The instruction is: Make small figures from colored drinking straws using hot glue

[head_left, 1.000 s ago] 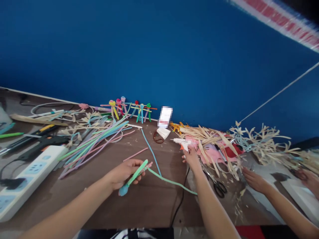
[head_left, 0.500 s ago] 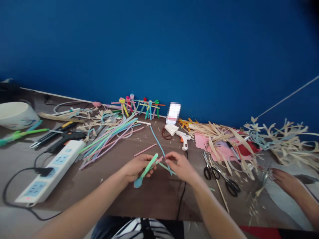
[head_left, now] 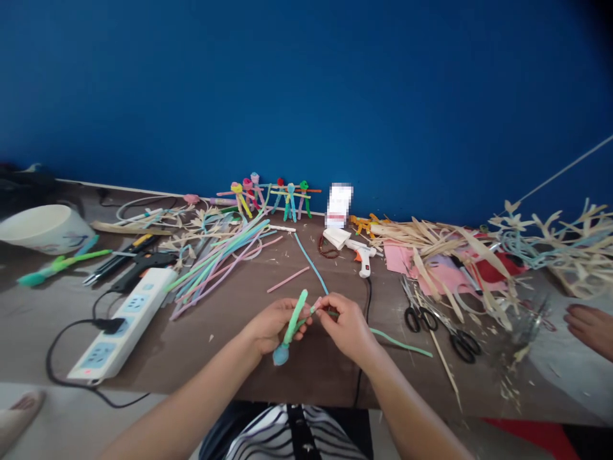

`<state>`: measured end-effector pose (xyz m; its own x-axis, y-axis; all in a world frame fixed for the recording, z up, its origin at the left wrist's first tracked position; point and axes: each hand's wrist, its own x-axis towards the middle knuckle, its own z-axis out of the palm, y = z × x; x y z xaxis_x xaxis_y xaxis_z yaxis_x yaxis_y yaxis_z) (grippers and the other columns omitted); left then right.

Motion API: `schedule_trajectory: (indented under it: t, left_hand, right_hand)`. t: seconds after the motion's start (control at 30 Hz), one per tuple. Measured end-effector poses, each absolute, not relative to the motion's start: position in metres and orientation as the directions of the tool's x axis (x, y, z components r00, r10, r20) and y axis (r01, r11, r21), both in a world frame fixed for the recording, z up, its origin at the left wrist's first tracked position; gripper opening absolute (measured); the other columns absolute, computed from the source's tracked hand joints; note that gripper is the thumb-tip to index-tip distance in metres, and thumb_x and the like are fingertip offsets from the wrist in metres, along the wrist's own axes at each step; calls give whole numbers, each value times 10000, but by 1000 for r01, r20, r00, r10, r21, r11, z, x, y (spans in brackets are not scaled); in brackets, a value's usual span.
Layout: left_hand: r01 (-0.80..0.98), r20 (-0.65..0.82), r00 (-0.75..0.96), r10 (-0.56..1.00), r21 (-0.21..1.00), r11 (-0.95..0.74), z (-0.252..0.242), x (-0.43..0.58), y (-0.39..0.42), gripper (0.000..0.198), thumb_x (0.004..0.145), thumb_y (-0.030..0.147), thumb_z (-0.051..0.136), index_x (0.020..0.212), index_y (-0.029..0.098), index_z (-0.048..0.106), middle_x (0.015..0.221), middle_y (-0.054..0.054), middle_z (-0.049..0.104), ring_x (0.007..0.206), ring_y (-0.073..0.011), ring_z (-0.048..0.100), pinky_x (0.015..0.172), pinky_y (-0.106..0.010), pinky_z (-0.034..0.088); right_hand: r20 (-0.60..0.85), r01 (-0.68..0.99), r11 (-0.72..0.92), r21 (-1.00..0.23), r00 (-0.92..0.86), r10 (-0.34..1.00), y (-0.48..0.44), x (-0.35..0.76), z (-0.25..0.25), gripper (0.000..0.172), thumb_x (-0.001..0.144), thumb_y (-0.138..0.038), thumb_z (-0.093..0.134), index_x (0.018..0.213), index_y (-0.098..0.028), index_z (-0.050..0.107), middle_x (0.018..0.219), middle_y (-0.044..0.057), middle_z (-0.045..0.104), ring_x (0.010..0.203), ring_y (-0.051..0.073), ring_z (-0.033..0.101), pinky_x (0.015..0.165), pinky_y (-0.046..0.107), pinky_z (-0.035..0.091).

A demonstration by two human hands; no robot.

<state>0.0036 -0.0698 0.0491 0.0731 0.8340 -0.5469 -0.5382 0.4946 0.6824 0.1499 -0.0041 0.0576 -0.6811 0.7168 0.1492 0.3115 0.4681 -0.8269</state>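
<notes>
My left hand (head_left: 274, 327) is closed round a pipe-cleaner figure (head_left: 295, 316), which has a light green stem and a blue rounded end pointing down toward me. A short pink pipe-cleaner end (head_left: 317, 304) pokes out between my two hands. My right hand (head_left: 348, 327) pinches a green pipe cleaner (head_left: 402, 342) close to that pink end, and its long tail trails out to the right past my wrist. My fingers cover the exact spot where the pieces meet. Beyond my hands lie a blue pipe cleaner (head_left: 310, 259) and a pink one (head_left: 288, 280).
Left are a power strip (head_left: 125, 322), a black glue gun (head_left: 146, 265), a white bowl (head_left: 43, 233) and loose pipe cleaners (head_left: 225, 259). Small figures (head_left: 290, 198) lean at the wall. A white glue gun (head_left: 364, 255), scissors (head_left: 463, 345) and another person's hand (head_left: 591, 326) are right.
My right hand has come to grip the green pipe cleaner near the pink end, and its tail now extends rightward. The other person's hand has shifted right. The whole view has tilted slightly.
</notes>
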Motion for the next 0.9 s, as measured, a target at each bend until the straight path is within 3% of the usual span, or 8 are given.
schedule_trajectory:
  t: [0.23, 0.47, 0.9]
  left_hand:
    - [-599, -558, 108, 823, 624, 502, 45, 5, -71, 191, 576, 225, 692, 648, 104, 563, 552, -1, 561, 416, -47, 480, 384, -143, 390]
    - [-520, -493, -20, 870, 748, 412, 45, 15, -74, 233, 571, 272, 694, 659, 102, 561, 539, 9, 550, 406, -44, 472, 389, -148, 387]
    - [-461, -444, -116, 888, 816, 348, 56, 22, -83, 241, 581, 289, 686, 704, 123, 563, 503, 33, 528, 412, -52, 461, 415, -163, 377]
  right_hand:
    - [163, 370, 543, -754, -695, 700, -6, 152, 66, 132, 739, -142, 479, 743, -202, 597, 779, 0, 606, 736, 124, 554, 666, 225, 386]
    - [146, 434, 563, -703, -687, 712, -10, 155, 67, 126, 741, -153, 494, 731, -208, 608, 785, 3, 618, 728, 131, 559, 658, 229, 388]
    - [58, 501, 487, -716, -652, 756, -16, 157, 72, 102, 758, -227, 518, 768, -214, 618, 811, 13, 645, 739, 153, 576, 655, 243, 403]
